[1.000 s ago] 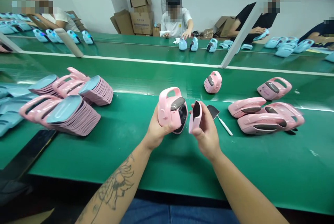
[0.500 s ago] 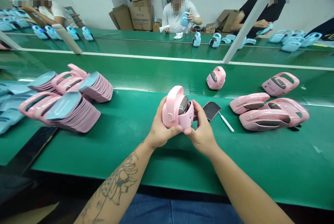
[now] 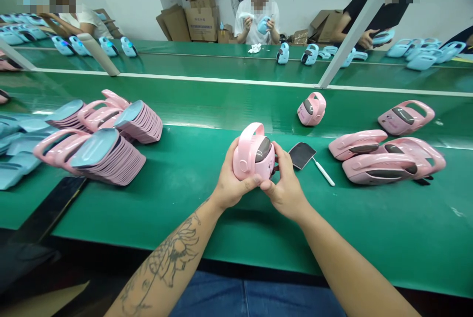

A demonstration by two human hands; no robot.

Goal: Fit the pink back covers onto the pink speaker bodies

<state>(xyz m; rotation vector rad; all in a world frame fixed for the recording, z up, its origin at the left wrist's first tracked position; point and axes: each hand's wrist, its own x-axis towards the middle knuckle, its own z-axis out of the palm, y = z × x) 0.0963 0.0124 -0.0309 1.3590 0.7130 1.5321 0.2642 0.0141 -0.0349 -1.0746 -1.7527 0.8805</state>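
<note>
The left hand point(image 3: 236, 174) and right hand point(image 3: 285, 184) are gripping a glossy pink plastic housing point(image 3: 254, 152) closely, its loop handle pointing up and its dark panel facing right. A green conveyor belt point(image 3: 185, 199) is running beneath it, a black-bladed spatula point(image 3: 301, 155) is lying just right, stacked pink shells point(image 3: 107, 154) are resting well left, and cardboard boxes point(image 3: 201, 12) are standing far ahead.

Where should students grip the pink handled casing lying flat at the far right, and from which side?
Grip the loop handle of the pink casing from above, fingers through its opening: it lies flat on the green belt, so the loop is exposed and nothing crowds it.
</note>
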